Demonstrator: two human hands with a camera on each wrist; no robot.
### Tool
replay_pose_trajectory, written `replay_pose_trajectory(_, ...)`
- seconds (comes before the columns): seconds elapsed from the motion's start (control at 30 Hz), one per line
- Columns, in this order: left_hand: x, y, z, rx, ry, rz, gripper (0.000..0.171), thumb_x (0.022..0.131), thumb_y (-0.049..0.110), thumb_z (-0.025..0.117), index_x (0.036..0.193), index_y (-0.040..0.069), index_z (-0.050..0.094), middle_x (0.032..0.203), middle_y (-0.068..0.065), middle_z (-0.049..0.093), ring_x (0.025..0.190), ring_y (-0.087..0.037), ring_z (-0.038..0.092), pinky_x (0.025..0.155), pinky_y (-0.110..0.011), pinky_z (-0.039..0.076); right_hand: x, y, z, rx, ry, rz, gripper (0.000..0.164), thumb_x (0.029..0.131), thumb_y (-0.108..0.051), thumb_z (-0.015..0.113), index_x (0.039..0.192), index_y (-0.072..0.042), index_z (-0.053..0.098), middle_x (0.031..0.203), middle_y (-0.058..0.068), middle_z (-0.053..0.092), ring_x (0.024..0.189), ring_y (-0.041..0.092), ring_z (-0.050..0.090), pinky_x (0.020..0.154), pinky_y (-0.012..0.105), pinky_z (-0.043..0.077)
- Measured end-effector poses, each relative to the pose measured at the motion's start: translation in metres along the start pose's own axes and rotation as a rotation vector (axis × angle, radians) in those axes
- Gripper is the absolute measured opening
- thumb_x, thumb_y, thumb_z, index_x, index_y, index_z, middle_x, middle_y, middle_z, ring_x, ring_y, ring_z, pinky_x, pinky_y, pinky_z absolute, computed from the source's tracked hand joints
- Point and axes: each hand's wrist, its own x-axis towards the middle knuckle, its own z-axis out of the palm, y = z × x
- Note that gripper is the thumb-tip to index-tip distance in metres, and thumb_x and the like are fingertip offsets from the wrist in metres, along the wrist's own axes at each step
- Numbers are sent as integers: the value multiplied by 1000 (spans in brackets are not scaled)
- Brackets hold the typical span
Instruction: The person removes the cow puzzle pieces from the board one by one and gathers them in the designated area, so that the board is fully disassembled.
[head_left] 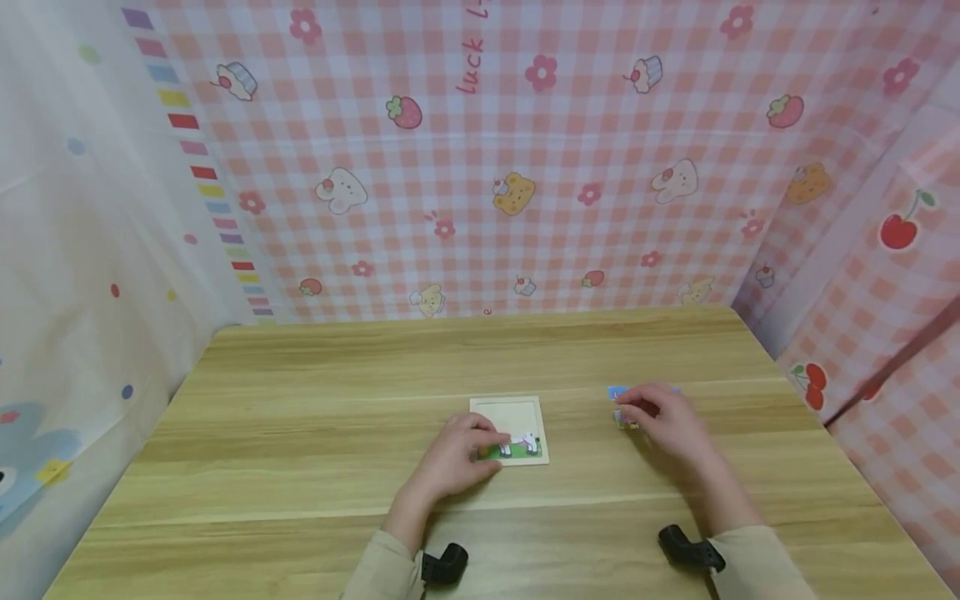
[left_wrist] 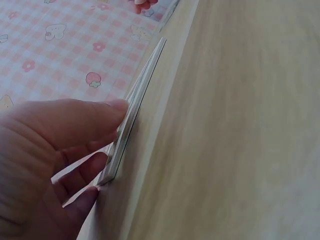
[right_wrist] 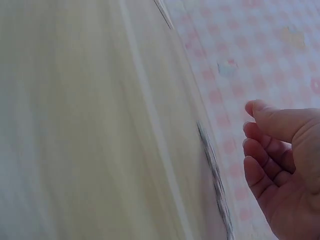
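A square wooden puzzle board (head_left: 529, 412) with a pale frame lies on the table; a green strip with a white animal picture (head_left: 525, 446) fills its near part. My left hand (head_left: 459, 454) holds the board at its near left corner, thumb along the near edge and fingers reaching over the inside, where they hide part of the picture. In the left wrist view the board (left_wrist: 135, 115) appears nearly edge-on. My right hand (head_left: 667, 421) hovers over colourful flat puzzle pieces (head_left: 626, 422), partly hiding them. Its fingers are loosely curled, with nothing between them in the right wrist view.
The wooden table (head_left: 337, 383) runs back to a pink checked cloth (head_left: 465, 167). White cloth (head_left: 97, 208) hangs at the left, and more checked cloth (head_left: 885, 333) at the right. Black devices (head_left: 447, 567) are strapped at both wrists.
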Motion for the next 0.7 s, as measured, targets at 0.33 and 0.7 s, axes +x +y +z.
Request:
replay_pose_trajectory(0.33, 0, -5, -16, -184, -6, -61, 40, 85, 6, 76, 125, 6, 69, 121, -7, 65, 110, -24, 59, 98, -45, 48, 19, -36, 53, 82, -186, -7, 9, 89, -10, 74, 98, -10, 74, 96, -3, 67, 89, 15, 58, 79, 33, 50)
replay_pose_trajectory(0.7, 6, -20, -32, -170, -51, -122, 47, 87, 11, 76, 131, 5, 64, 138, -13, 58, 133, -34, 47, 113, -50, 32, 34, -72, 88, 142, -338, -96, 11, 93, -12, 70, 103, -9, 72, 84, -9, 58, 76, 7, 51, 67, 25, 47)
